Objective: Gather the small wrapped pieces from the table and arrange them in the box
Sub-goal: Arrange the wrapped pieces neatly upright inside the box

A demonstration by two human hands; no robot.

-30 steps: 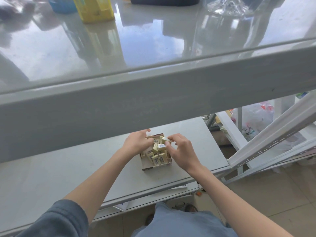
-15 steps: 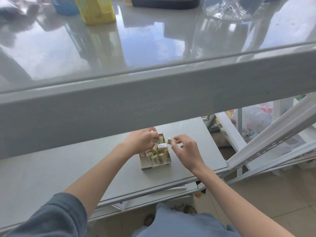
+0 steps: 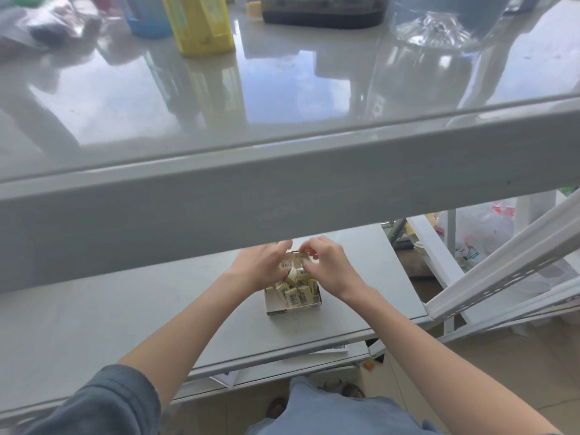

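Note:
A small open cardboard box (image 3: 293, 309) stands on the lower grey table (image 3: 157, 309), filled with several pale yellow wrapped pieces (image 3: 292, 296) that carry barcodes. My left hand (image 3: 263, 265) reaches over the box's far left part, fingers down among the pieces. My right hand (image 3: 326, 268) hovers over the box's far right side and pinches one wrapped piece (image 3: 303, 255) between thumb and fingers at the far rim. The far end of the box is hidden by both hands.
A glossy upper shelf (image 3: 282, 89) with a thick front beam spans the view above the hands. On it stand a yellow carton (image 3: 201, 23), a blue container (image 3: 147, 17), a dark tray (image 3: 323, 11) and a glass dish (image 3: 436, 29). White racking (image 3: 502, 277) lies at the right.
My right hand, holding a piece just right of the box, has moved left over the far rim. My left hand stays at the box's far left and has shifted slightly.

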